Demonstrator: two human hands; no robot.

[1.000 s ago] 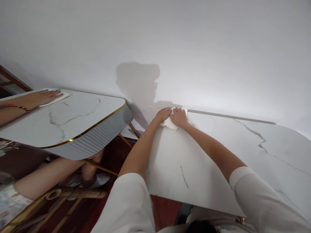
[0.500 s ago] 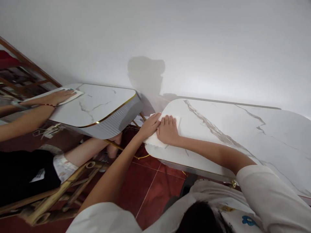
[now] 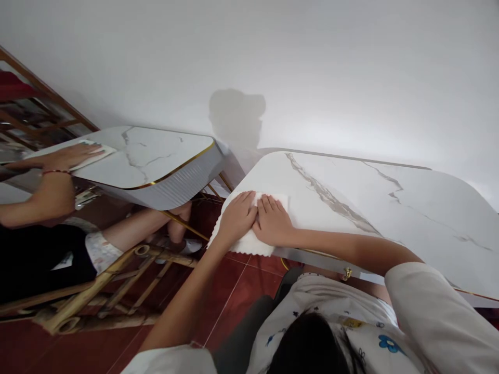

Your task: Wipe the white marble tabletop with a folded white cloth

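My left hand (image 3: 238, 217) and my right hand (image 3: 273, 221) lie side by side, flat on a white cloth (image 3: 255, 244) with a scalloped edge. Both have their fingers stretched out, and the thumbs nearly meet. Beneath is the left end of a white marble-patterned table (image 3: 335, 176). The cloth hangs a little over the table's near left edge. My palms hide much of it.
To the left, another person's hand (image 3: 74, 155) presses a white cloth (image 3: 99, 154) on a second marble-patterned table (image 3: 156, 150) with gold trim. A bamboo chair (image 3: 128, 285) stands below on the red tiled floor (image 3: 230, 306). A white wall (image 3: 331, 78) rises behind both tables.
My hands and the cloth have moved toward me along the table's left end, and the cloth now overhangs the near edge. The other person's hand has shifted left with its cloth.
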